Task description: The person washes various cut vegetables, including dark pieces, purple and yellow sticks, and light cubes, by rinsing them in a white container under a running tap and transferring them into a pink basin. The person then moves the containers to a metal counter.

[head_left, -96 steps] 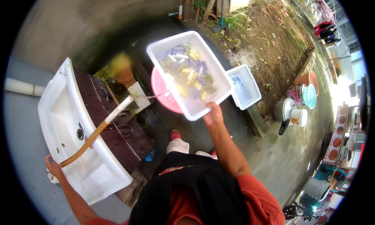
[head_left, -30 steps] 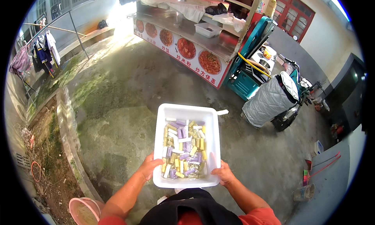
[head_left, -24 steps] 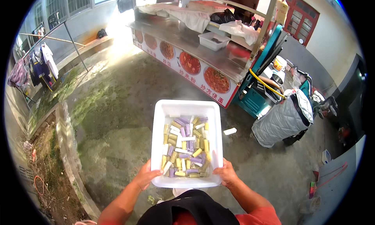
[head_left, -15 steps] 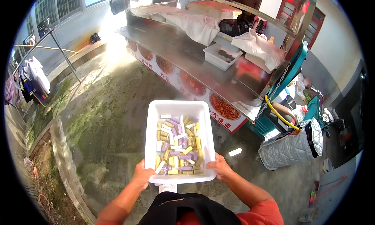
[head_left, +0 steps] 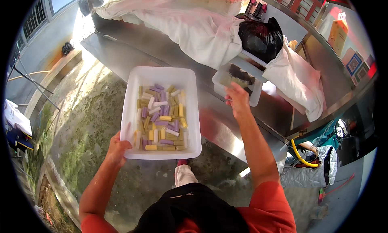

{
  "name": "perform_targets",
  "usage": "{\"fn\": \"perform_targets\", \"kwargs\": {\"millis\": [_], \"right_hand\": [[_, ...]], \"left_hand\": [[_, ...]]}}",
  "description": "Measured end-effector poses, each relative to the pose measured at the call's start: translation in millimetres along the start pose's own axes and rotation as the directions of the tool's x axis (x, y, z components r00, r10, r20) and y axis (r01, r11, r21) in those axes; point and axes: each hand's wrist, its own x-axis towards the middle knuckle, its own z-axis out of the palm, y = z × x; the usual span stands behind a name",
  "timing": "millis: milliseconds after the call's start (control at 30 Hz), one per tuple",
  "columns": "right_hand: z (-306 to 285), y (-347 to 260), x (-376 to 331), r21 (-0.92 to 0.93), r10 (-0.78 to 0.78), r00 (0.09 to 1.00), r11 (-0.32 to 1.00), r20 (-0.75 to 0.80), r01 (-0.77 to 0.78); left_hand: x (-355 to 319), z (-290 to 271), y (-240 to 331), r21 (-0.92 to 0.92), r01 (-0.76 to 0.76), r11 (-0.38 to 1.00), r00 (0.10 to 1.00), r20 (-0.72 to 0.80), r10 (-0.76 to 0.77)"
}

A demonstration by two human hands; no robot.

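Observation:
My left hand [head_left: 116, 149] grips the near left corner of a large white plastic tub [head_left: 131, 91], holding it level over the ground. Several short yellow, purple and white sticks [head_left: 161, 118] lie in it. My right hand [head_left: 237, 99] is off the tub and reaches to a small clear plastic container [head_left: 242, 69] on the steel counter [head_left: 220, 126]. Its fingertips rest against the container's near rim, and I cannot see whether they grip it.
White cloth [head_left: 190, 27] covers things at the back of the counter, next to a black bag [head_left: 260, 37] and a white sack [head_left: 299, 83]. A yellow hose [head_left: 301, 156] and a grey bundle [head_left: 311, 174] sit lower right. Mossy concrete ground [head_left: 81, 124] spreads left.
I have come up to the counter with the tub. My right hand has let go of the tub and moved to the small container; the left hand alone holds the tub.

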Motion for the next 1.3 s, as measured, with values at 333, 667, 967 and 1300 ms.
{"fn": "perform_targets", "kwargs": {"millis": [333, 667, 967, 1300], "right_hand": [[78.3, -48.3, 105.1, 0.047, 0.127, 0.978, 0.990, 0.165, -0.137], [60.8, -128.1, 136.1, 0.577, -0.278, 0.960, 0.781, -0.020, 0.238], [19.6, 23.6, 36.2, 0.195, 0.162, 0.722, 0.980, -0.672, -0.038], [35.3, 50.7, 61.4, 0.508, 0.420, 0.566, 0.861, -0.710, -0.002]], "left_hand": [[206.3, 4.3, 49.2, -0.001, 0.101, 0.995, 0.989, 0.108, -0.101], [352.6, 58.6, 82.5, 0.216, 0.187, 0.958, 0.885, 0.386, -0.260], [420.7, 116.4, 77.2, 0.236, 0.157, 0.959, 0.865, 0.435, -0.249], [475.0, 142.7, 65.3, 0.390, -0.152, 0.908, 0.824, 0.558, -0.101]]}}
